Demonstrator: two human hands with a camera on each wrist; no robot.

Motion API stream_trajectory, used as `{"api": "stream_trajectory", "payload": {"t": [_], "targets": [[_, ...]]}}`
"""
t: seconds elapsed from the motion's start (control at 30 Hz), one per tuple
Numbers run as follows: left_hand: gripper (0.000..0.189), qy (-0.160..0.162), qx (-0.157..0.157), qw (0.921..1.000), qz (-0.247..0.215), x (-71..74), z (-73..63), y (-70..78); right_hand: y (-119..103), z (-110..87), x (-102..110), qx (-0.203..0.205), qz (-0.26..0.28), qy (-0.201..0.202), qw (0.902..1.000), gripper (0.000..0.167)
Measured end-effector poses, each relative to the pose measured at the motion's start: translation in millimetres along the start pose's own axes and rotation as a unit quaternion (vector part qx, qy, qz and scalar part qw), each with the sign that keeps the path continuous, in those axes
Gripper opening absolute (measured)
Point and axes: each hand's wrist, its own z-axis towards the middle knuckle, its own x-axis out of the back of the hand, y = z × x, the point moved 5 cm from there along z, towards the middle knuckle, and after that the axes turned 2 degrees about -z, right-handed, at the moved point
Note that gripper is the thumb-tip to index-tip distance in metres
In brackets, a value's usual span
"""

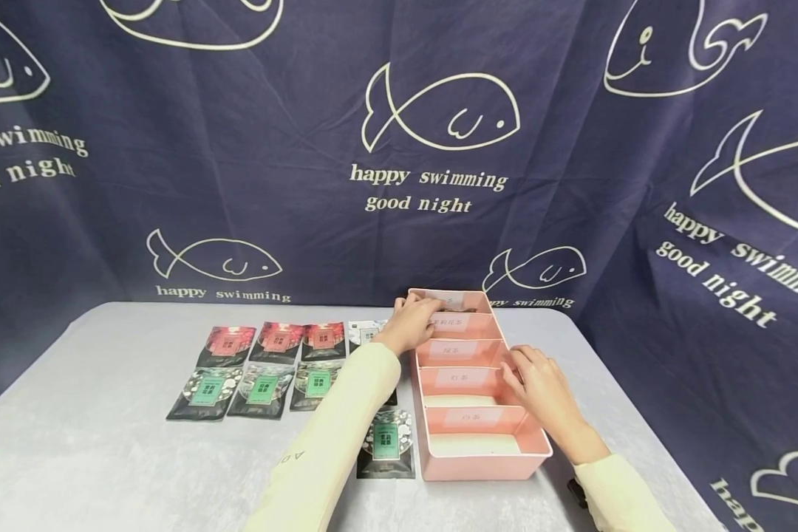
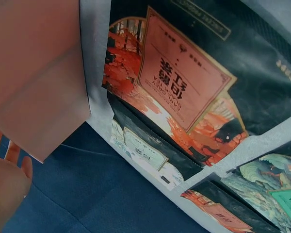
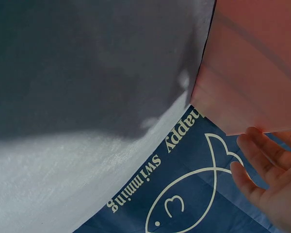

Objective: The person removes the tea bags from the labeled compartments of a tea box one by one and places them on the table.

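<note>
A long pink divided box (image 1: pixel 479 467) stands on the table with a row of labelled compartments. My left hand (image 1: pixel 408 321) is at its far left corner, fingers reaching over the rim into the farthest compartment, where a dark edge of something (image 1: pixel 467 310) shows. Those fingertips are partly hidden, and I cannot tell whether they hold it. In the left wrist view the hand (image 2: pixel 7 179) appears beside the box wall (image 2: pixel 39 82). My right hand (image 1: pixel 545 388) touches the right rim near the middle, its fingers loosely extended. The two nearest compartments show bare floors.
Left of the box lie rows of flat tea pouches: three red-labelled ones (image 1: pixel 228 346) at the back, green-labelled ones (image 1: pixel 264 391) in front. A white-patterned pouch (image 1: pixel 366 332) is partly covered by my left arm. Another green-labelled pouch (image 1: pixel 386 445) lies against the box's near left side. A dark printed curtain (image 1: pixel 319 148) hangs behind.
</note>
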Motion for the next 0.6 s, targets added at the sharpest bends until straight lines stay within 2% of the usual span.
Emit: {"api": "stream_trajectory", "payload": {"t": [0.17,0.37,0.6], "targets": [[0.040,0.028,-0.004,0.9994,-0.020,1.3,-0.1,-1.3,0.1,0.2,-0.4,0.001,-0.001,0.001,1.0000,0.017],[0.029,0.062,0.007,0.9963,-0.059,5.6,1.6,-4.9,0.1,0.7,-0.1,-0.001,-0.001,-0.001,1.0000,0.017],[0.021,0.093,0.024,0.9936,-0.060,7.7,2.1,-6.9,1.0,0.7,-1.1,-0.002,0.000,-0.004,1.0000,0.018]]}}
